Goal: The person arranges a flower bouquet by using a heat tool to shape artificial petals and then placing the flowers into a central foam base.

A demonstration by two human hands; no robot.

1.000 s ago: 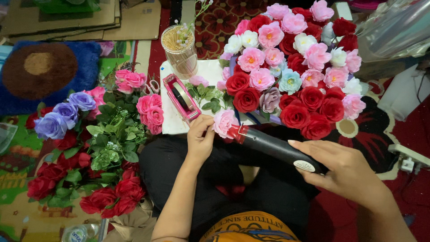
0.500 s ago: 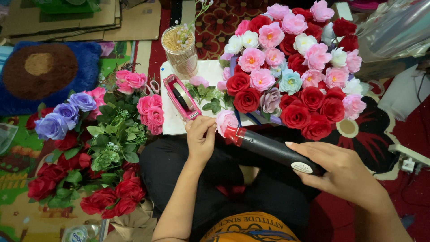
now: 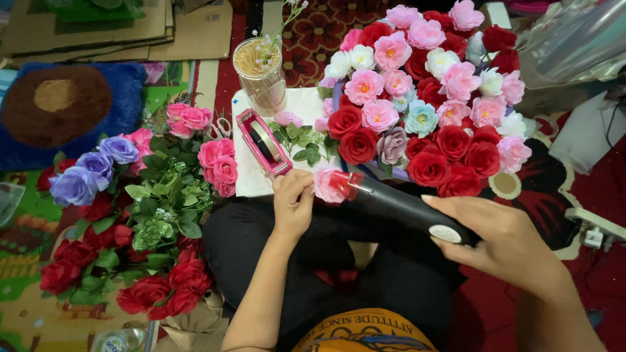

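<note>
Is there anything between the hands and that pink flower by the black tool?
Nothing visible stands between them. The left hand already has its fingertips on the pink flower, and the right hand holds the black tool, whose red tip sits right against the flower.

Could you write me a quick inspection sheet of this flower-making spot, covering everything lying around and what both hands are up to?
Surface: white board on a patterned red carpet.
Job's things: pink fabric rose; black glue gun; big bouquet.
Clutter: pink tape dispenser; cup of sticks; loose flowers and leaves; cardboard.
Grippers: left hand pinches the rose; right hand grips the gun.
Cables: white plug at right; its lead is unclear.
Surroundings: blue and brown cushion; clear plastic wrap.
</note>
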